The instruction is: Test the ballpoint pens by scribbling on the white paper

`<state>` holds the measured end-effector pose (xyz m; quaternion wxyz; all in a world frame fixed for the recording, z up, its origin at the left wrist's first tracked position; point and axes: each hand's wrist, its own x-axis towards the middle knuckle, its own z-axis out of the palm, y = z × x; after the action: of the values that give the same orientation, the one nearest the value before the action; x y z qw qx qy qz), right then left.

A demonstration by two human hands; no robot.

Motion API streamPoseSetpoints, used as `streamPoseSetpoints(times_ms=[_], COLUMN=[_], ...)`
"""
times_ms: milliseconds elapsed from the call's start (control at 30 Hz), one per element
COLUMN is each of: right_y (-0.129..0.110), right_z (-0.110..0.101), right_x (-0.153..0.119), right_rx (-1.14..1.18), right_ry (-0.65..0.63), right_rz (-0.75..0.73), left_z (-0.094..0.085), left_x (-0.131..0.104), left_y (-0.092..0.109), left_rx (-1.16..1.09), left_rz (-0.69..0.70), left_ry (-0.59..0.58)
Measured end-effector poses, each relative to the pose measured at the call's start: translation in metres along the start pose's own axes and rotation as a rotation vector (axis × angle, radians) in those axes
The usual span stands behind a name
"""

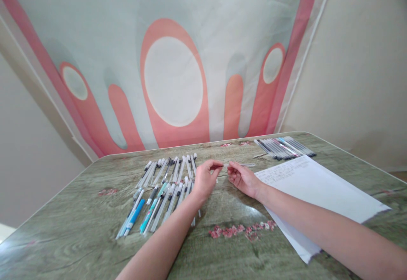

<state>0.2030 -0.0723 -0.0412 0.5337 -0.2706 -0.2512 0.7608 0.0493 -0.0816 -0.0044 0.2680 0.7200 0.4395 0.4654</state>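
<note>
1. A large wall hanging (173, 59), pale grey-green with salmon-pink arches, white ovals and a pink border, fills the wall behind the table; plain cream walls (359, 68) stand on either side of it.

2. The table (79, 229), its top printed with a grey-green wood grain and small sprigs of pink flowers, spreads across the lower half of the view, far edge against the hanging and rounded far corners on both sides.

3. A white paper sheet (321, 186) bearing faint handwriting lies on the table's right side, reaching toward the near edge, with the right forearm crossing its near left corner.

4. A spread of pens (165, 182), clear-barrelled with dark or blue parts, lies in two rough rows left of centre, the far row close to the far edge.

5. A second, tighter bundle of pens (284, 147) lies by the far right corner, just beyond the sheet.

6. The left hand (205, 180), at table centre just beside the pen spread, has thumb and forefinger pinched on one end of a thin pen refill (222, 165).

7. The right hand (243, 178), palm turned inward, has fingertips curled together near the refill's other end; whether they grip it cannot be told. The refill sits between the two hands, toward the far edge.
</note>
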Motion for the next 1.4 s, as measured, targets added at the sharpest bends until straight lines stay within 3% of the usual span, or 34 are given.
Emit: streamPoseSetpoints(times_ms=[167,333,533,667,867,1133,1400], right_y=[0.0010,0.0013,0.0008,0.0007,0.0004,0.0014,-0.0002], right_z=[-0.0013,0.0001,-0.0004,-0.0010,-0.0015,-0.0018,-0.0006], right_x=[0.0016,0.0001,0.0005,0.0012,0.0021,0.0022,0.0014], right_rx=[-0.010,-0.020,-0.019,-0.016,0.005,-0.010,-0.008], right_ry=[-0.008,-0.021,-0.016,-0.014,0.002,-0.015,-0.003], right_rz=[-0.001,-0.004,-0.008,-0.007,0.013,0.006,0.011], left_z=[0.0007,-0.0003,0.0027,0.0027,-0.0005,-0.0016,-0.0030], left_x=[0.0021,0.0010,0.0020,0.0017,-0.0004,-0.0003,-0.0008], left_y=[-0.0065,-0.0089,-0.0099,-0.0079,-0.0050,-0.0062,-0.0053], left_rx=[-0.025,0.036,-0.098,-0.118,0.051,0.076,0.102], left_rz=[-0.124,-0.108,-0.160,-0.141,-0.008,-0.092,-0.018], left_ry=[0.012,-0.027,-0.036,-0.046,-0.009,-0.014,-0.039])
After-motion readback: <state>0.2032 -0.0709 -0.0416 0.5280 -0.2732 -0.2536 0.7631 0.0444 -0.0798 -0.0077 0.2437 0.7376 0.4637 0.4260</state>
